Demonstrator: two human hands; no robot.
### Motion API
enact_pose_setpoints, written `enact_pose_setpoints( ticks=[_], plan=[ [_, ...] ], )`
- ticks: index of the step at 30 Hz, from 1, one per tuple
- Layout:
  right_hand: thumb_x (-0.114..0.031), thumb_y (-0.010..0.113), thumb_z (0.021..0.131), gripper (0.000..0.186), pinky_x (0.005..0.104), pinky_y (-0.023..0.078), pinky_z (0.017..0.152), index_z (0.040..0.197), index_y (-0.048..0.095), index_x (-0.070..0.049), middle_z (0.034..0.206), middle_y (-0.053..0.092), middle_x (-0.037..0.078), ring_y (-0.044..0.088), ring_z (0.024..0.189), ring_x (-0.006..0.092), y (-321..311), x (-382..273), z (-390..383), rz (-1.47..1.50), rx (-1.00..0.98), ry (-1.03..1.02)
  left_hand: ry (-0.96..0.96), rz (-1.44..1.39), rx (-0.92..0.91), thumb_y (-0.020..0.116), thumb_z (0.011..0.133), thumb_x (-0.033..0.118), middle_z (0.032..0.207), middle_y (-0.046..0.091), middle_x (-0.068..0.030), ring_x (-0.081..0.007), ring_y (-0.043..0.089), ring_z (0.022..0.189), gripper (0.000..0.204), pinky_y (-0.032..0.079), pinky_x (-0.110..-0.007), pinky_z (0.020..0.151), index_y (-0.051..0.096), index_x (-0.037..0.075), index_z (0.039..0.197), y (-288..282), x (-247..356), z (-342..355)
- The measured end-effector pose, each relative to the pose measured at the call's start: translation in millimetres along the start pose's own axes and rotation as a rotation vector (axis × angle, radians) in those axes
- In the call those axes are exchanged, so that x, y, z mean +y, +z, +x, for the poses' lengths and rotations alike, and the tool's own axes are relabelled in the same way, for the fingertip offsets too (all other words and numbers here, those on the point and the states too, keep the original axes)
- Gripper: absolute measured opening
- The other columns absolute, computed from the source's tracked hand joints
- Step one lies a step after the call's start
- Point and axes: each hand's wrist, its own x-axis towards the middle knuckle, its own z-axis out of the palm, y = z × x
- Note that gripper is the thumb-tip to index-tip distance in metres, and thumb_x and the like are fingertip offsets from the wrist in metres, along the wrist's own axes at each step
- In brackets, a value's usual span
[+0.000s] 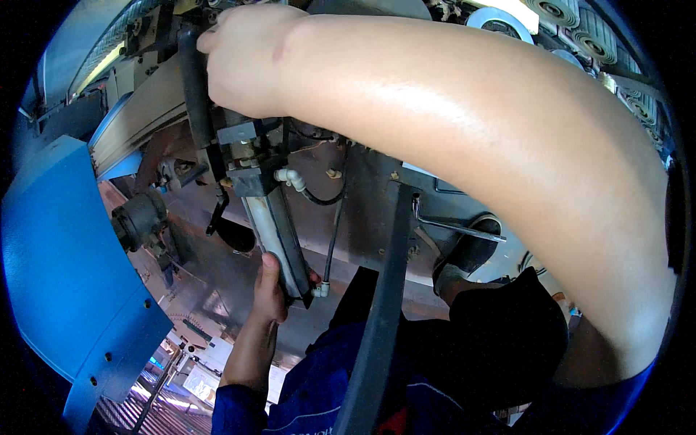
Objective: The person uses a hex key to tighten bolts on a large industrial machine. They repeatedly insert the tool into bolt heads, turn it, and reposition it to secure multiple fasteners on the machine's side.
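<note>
Silver cylinder (269, 225), gripped at its foot

Its long axis slanted from eleven to five o'clock. The left hand (268, 293) was nearer, wrapped round the five-o'clock end, thumb and fingers (314, 277) closed on opposite sides; most of the body lay toward eleven from them. The right hand (246, 61) was toward twelve, past the upper end, beside a black tube (194, 87); its hidden grip could not be told.

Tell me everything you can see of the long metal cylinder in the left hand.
The metal cylinder is long and straight-sided, with a silvery face, a darker side and a dark block at its upper end. It slants, its lower end farther right. A pale elbow fitting joins that block to a black hose; a pale lower fitting sits at the other end. The left hand holds it near the bottom.
</note>
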Motion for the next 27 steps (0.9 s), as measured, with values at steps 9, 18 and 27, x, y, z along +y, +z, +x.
enact_pose_setpoints(
  ticks=[9,18,27],
  plan=[
    [-0.024,0.069,0.091,0.033,0.0402,0.05,0.098,0.121,0.077,-0.011,0.131,0.071,0.007,0.063,0.126,0.0258,-6.6,14.4,-16.4,-0.183,0.11,-0.221,0.032,0.052,-0.03,0.041,0.096,0.08,0.088,0.07,-0.0172,-0.0285,0.073,0.086,0.086,0.06,-0.043,0.079,0.057,-0.001,0.117,5.6,5.3,1.5],
    [-0.028,0.067,0.094,0.035,0.038,0.043,0.101,0.124,0.076,-0.013,0.136,0.07,0.003,0.059,0.129,0.0214,0.1,2.5,2.1,-0.305,0.036,-0.207,0.04,0.021,-0.068,0.039,0.096,0.08,0.097,0.069,-0.0151,-0.0305,0.072,0.089,0.083,0.058,-0.044,0.078,0.057,0.005,0.125,-5.5,-4.5,3.9],
    [-0.027,0.066,0.094,0.034,0.0378,0.042,0.101,0.123,0.077,-0.013,0.134,0.07,0.002,0.059,0.129,0.0211,-1.2,0.7,5.2,-0.273,0.0,-0.19,0.003,0.013,-0.055,0.039,0.094,0.083,0.095,0.069,-0.0145,-0.0308,0.072,0.09,0.086,0.058,-0.045,0.081,0.058,0.005,0.123,-8.4,-5.7,3.1]
  ],
)
